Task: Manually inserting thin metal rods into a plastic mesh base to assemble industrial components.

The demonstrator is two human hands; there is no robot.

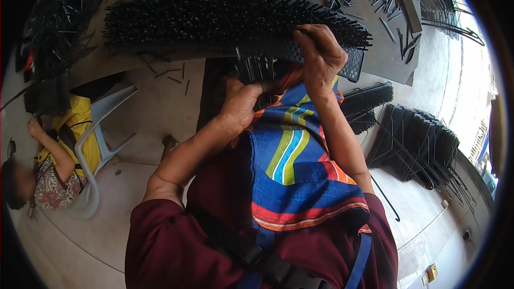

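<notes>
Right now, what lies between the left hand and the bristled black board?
The head view shows black strips, held in the left hand.

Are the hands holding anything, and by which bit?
The left hand holds a bunch of black strips by the end nearer the person. Whether the right hand pinches anything cannot be told.

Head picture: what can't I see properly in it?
In the head view:
Black strips, lower ends: hidden by the left hand.
Whether anything is pinched: covered by the right hand itself.
Black bristles: too small and crowded to count.
</notes>
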